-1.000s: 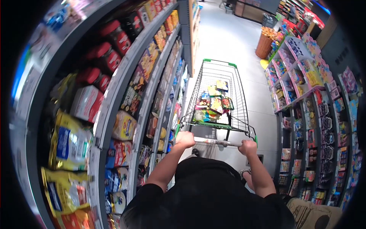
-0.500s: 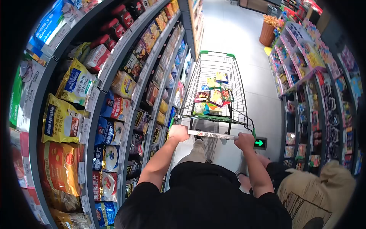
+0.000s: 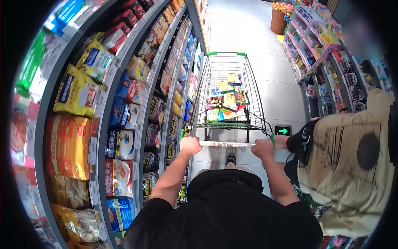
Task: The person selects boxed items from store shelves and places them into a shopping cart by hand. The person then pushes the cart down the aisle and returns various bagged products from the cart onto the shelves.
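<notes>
The cart (image 3: pixel 227 53) is seen at the middle of the scene, its far end pointed up the aisle. Its basket is formed of thin, dark wire in an open grid, narrower at the far end, where the rim is capped in bright green. A green bar (image 3: pixel 226 124) is set across the near end. The handle (image 3: pixel 228 145) is pale and straight, marked with a red and dark print at its middle, and flanked by green end pieces.

The handle is gripped near its left end by the left hand (image 3: pixel 191 145), with the fingers curled around it; near its right end it is gripped in the same way by the right hand (image 3: pixel 262 148).

Small, colourful packs (image 3: pixel 230 102) are heaped loosely in the near half of the cart. Yellow, red, green and dark faces are shown, and a blue and yellow box (image 3: pixel 234 79) is laid at the far side of the heap.

The cart is stood on a pale tiled floor (image 3: pixel 271 70). The left side is lined by a long shelf (image 3: pixel 93 145) filled with bagged goods. At the right, a green arrow sign (image 3: pixel 282 131) is seen just beside the cart, and a person in a tan top (image 3: pixel 344 153) is seen near it.
</notes>
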A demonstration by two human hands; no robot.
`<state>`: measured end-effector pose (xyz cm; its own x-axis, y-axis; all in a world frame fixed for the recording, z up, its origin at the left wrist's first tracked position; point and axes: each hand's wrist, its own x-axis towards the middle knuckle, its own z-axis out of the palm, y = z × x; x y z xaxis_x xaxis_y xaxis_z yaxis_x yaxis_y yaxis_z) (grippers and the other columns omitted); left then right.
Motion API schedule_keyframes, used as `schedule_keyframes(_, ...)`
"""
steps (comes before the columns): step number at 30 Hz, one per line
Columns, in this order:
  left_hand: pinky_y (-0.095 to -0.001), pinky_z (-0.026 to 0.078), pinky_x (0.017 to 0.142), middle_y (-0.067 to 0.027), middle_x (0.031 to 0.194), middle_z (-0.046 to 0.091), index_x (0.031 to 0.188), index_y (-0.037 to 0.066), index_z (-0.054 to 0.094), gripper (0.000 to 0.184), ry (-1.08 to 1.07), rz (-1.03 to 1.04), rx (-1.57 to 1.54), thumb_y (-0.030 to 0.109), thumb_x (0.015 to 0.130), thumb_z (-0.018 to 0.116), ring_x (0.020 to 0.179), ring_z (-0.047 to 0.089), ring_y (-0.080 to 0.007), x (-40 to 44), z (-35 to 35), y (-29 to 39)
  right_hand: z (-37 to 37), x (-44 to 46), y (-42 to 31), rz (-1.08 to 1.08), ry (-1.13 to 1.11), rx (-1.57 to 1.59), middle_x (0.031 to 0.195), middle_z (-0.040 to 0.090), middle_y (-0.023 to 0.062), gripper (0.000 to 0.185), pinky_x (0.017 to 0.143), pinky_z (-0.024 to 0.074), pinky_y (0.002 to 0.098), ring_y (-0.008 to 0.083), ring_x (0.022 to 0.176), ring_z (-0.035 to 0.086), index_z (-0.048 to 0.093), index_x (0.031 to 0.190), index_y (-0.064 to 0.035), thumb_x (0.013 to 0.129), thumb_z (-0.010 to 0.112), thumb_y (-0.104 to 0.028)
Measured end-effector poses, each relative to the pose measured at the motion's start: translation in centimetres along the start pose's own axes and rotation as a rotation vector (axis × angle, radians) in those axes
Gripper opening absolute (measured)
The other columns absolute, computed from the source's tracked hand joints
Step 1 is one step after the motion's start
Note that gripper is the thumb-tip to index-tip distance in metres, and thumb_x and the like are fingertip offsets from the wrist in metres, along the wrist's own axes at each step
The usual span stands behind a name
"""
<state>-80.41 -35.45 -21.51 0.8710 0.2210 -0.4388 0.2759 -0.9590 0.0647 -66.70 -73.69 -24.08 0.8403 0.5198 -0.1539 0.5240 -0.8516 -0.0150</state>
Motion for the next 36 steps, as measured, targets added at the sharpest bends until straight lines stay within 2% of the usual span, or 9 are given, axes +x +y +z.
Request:
schedule_keyframes(6,-0.0461,0.061,0.085,-0.0159,0.101,0.080,0.097,0.013,0.082,0.034,0.020,0.036,-0.013,0.035,0.083,0.060,0.095,0.078,-0.0333,-7.2,3.1,-1.2,0.0,-7.8,-3.9,0.077,-0.031,0.029,0.078,0.076,0.0120,0.021,0.069,0.0601,0.0476,0.0334,0.075,0.075,0.079,0.082,-0.0132,0.072,0.074,-0.032)
schedule_keyframes(12,-0.0449,0.059,0.087,-0.0125,0.103,0.081,0.102,0.013,0.081,0.034,-0.028,0.058,-0.001,0.033,0.084,0.061,0.096,0.078,-0.0308,-15.3,5.9,-1.9,1.7,-16.1,-7.4,0.098,-0.024,0.000,0.080,0.076,0.0140,0.018,0.073,0.0608,0.0468,0.0344,0.079,0.076,0.078,0.081,-0.0135,0.073,0.072,-0.029)
schedule_keyframes(18,-0.0445,0.059,0.087,-0.0132,0.102,0.081,0.099,0.013,0.082,0.032,0.032,0.038,-0.034,0.030,0.081,0.062,0.095,0.078,-0.0305,-22.5,10.6,-2.7,2.3,-23.7,-10.6,0.133,-0.126,-0.019,0.087,0.079,0.0137,0.024,0.079,0.0613,0.0448,0.0318,0.085,0.077,0.080,0.089,-0.0134,0.076,0.068,-0.030)
schedule_keyframes(23,-0.0445,0.059,0.088,-0.0136,0.105,0.081,0.102,0.013,0.082,0.033,-0.018,0.040,-0.021,0.030,0.082,0.063,0.098,0.078,-0.0309,-28.6,12.4,-2.8,3.1,-29.7,-12.4,0.147,-0.184,-0.013,0.091,0.079,0.0131,0.025,0.081,0.0614,0.0444,0.0328,0.088,0.077,0.080,0.092,-0.0145,0.080,0.067,-0.032)
schedule_keyframes(30,-0.0451,0.059,0.090,-0.0138,0.102,0.081,0.098,0.014,0.083,0.029,0.026,-0.005,-0.028,0.029,0.080,0.065,0.097,0.077,-0.0326,-37.6,16.8,-2.5,3.9,-38.4,-14.4,0.108,-0.160,-0.016,0.093,0.079,0.0139,0.029,0.081,0.0613,0.0457,0.0338,0.089,0.077,0.080,0.093,-0.0132,0.083,0.066,-0.037)
schedule_keyframes(32,-0.0447,0.059,0.088,-0.0126,0.100,0.081,0.096,0.014,0.083,0.027,0.084,0.037,-0.014,0.029,0.079,0.067,0.096,0.077,-0.0321,-40.2,18.5,-2.2,4.6,-40.8,-14.7,0.076,-0.168,-0.023,0.094,0.080,0.0143,0.030,0.080,0.0615,0.0463,0.0341,0.089,0.077,0.080,0.094,-0.0126,0.084,0.065,-0.037)
schedule_keyframes(36,-0.0447,0.057,0.091,-0.0119,0.099,0.081,0.093,0.015,0.083,0.025,0.057,-0.008,-0.016,0.029,0.079,0.068,0.097,0.077,-0.0310,-45.5,21.0,-1.2,5.0,-46.6,-16.1,0.064,-0.180,-0.038,0.094,0.080,0.0146,0.030,0.079,0.0616,0.0464,0.0341,0.088,0.078,0.079,0.094,-0.0124,0.085,0.064,-0.037)
